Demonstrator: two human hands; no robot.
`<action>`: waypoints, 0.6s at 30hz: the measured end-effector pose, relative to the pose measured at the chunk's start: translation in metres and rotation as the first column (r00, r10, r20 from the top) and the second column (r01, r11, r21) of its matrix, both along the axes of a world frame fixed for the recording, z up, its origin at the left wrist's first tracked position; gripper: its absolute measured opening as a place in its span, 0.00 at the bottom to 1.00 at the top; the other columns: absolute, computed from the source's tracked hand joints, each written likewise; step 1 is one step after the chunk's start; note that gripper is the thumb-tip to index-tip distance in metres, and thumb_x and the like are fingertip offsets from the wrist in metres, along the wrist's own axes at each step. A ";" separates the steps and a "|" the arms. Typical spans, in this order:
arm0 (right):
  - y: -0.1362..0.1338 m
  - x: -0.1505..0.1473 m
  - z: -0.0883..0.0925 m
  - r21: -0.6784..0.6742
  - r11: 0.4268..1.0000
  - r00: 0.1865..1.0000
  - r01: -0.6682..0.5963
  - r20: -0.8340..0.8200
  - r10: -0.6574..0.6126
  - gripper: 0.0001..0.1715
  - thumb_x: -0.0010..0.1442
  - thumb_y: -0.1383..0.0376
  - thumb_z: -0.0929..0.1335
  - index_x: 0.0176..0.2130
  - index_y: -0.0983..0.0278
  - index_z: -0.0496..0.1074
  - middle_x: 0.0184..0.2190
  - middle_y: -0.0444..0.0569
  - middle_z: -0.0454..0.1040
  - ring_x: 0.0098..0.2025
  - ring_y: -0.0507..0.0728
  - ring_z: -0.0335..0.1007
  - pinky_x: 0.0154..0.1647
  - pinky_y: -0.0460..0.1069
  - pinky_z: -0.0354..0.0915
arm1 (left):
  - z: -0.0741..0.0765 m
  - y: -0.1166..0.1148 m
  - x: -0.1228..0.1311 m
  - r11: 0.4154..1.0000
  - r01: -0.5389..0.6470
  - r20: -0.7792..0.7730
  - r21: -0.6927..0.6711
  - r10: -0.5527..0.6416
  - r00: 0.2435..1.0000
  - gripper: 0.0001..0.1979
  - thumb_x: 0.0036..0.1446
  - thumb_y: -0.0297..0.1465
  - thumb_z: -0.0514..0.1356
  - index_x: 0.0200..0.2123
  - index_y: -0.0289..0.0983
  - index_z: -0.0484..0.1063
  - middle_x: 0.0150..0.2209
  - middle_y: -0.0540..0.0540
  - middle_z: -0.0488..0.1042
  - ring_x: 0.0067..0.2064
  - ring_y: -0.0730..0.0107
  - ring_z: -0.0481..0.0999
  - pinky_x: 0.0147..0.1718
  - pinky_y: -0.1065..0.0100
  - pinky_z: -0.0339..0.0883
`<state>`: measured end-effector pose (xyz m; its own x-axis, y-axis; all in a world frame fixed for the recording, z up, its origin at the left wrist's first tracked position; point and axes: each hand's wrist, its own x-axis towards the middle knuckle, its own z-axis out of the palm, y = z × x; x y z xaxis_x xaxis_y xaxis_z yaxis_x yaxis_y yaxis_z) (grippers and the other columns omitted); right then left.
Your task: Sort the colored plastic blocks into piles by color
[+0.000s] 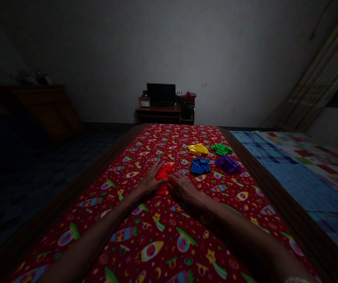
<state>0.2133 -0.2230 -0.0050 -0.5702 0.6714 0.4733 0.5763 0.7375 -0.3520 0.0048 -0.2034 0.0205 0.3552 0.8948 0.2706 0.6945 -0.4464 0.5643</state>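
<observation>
A small heap of red plastic pieces (161,191) lies on the patterned red cloth, between my two hands. My left hand (151,180) rests along the heap's left side, its fingers stretched forward and the thumb against the pieces. From the right, my right hand (183,187) reaches the heap with bent fingers touching its edge; whether a piece is between the fingertips I cannot tell. To the right sit separate piles of blue pieces (200,166), yellow pieces (197,149), green pieces (221,149) and purple pieces (228,164).
The red cloth (154,251) covers a long surface with dark brown borders. Beyond its far end stands a low desk (158,111) with a black monitor (161,94). Blue checked bedding (275,173) spreads at the right, and a wooden cabinet (45,110) stands at the left.
</observation>
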 end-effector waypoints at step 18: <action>-0.029 0.146 0.014 -0.098 0.880 0.872 0.464 -0.124 -0.474 0.18 0.61 0.57 0.62 0.31 0.65 0.75 0.31 0.53 0.76 0.35 0.58 0.71 0.39 0.51 0.65 | -0.005 0.015 0.007 0.998 0.064 0.236 -0.022 -0.057 0.970 0.30 0.54 0.56 0.48 0.34 0.36 0.74 0.42 0.41 0.76 0.45 0.58 0.75 0.50 0.61 0.66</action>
